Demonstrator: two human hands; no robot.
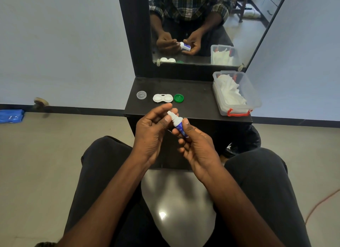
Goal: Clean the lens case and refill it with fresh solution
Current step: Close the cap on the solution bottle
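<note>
A white two-well lens case [163,98] lies uncapped on the black shelf [198,106]. Its green cap [178,98] rests just to its right and a clear cap [141,95] lies further left. In front of the shelf my right hand [197,147] grips a small white solution bottle with a blue label [178,123], tilted with its tip to the upper left. My left hand [153,129] has its thumb and fingers closed around the bottle's white cap [170,114].
A clear plastic box with red latches [237,93], holding white tissues, stands on the shelf's right end. A mirror [202,25] rises behind the shelf. My knees flank a white stool below. A blue packet [11,116] lies on the floor, far left.
</note>
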